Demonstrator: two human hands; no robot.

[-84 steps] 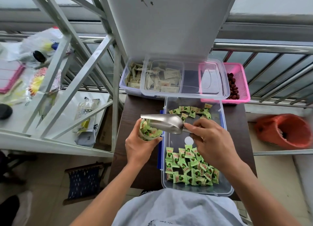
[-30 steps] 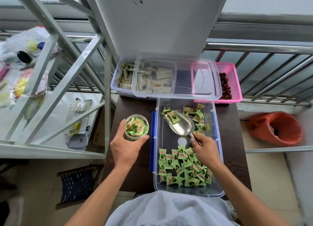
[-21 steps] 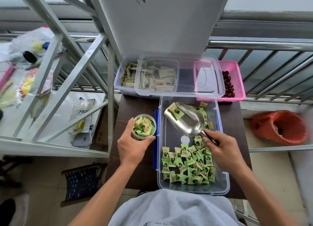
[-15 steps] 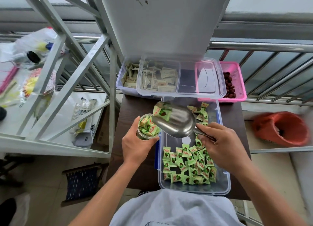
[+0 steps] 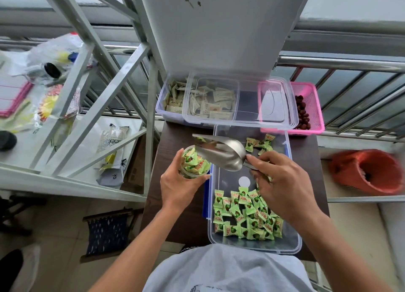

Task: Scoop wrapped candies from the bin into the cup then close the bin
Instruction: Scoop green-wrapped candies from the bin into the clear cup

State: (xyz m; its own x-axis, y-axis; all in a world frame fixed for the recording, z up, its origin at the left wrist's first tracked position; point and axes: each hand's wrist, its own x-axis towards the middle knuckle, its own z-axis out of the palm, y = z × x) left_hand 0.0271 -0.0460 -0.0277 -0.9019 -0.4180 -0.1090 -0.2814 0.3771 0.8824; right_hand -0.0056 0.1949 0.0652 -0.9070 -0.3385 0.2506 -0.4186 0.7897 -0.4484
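Two-handed pouring: curling the left hand (image 5: pixel 182 188) round the clear cup (image 5: pixel 194 163), holding it just beside the bin (image 5: pixel 291 237) and over the dark surface (image 5: pixel 175 138). Cannot tell whether resting there or lifted. Pinching the handle of the metal scoop (image 5: pixel 221 152) in the right hand (image 5: pixel 285 182), laying its lip over the cup's far rim. Judging the cup nearly full, so tilting gently, letting wrappers slide singly, not dumping. Better holding the cup close against the bin wall, sending strays back among the candies (image 5: pixel 245 215) heaped at the near end. Leaving the clear lid (image 5: pixel 247 107), lying across the rear containers, for afterwards.
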